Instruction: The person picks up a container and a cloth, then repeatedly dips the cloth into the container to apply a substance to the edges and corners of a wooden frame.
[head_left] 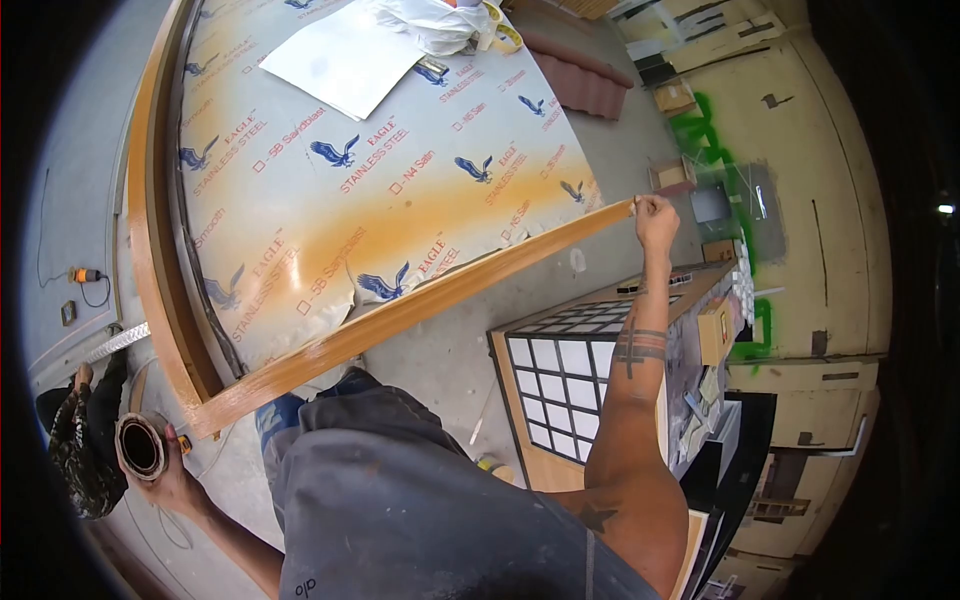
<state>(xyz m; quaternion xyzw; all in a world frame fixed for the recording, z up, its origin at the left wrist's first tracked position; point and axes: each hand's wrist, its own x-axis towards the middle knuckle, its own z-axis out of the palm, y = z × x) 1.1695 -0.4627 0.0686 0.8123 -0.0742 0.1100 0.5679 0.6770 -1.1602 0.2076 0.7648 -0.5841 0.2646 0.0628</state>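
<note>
My left hand [172, 488] is wrapped round a pale-sided roll [122, 449] with a dark hollow core and brown inner rings, held at the lower left. My right arm reaches out to the far end of a long wooden edge strip [420, 300]. There my right hand [657, 220] is closed, thumb and fingers pinched right at the strip's tip; I cannot tell what is between them. The strip borders a panel covered in printed film [400, 190] marked "EAGLE STAINLESS STEEL". A second wooden rail [150, 200] runs up the left side and meets the strip at a corner.
White paper sheets [340, 60] and a crumpled plastic bag [430, 22] lie on the panel. On the right stands a cabinet with a black-and-white grid front [560, 375]. At left, a person in camouflage [75, 445] is near an orange tool [90, 275] on the floor.
</note>
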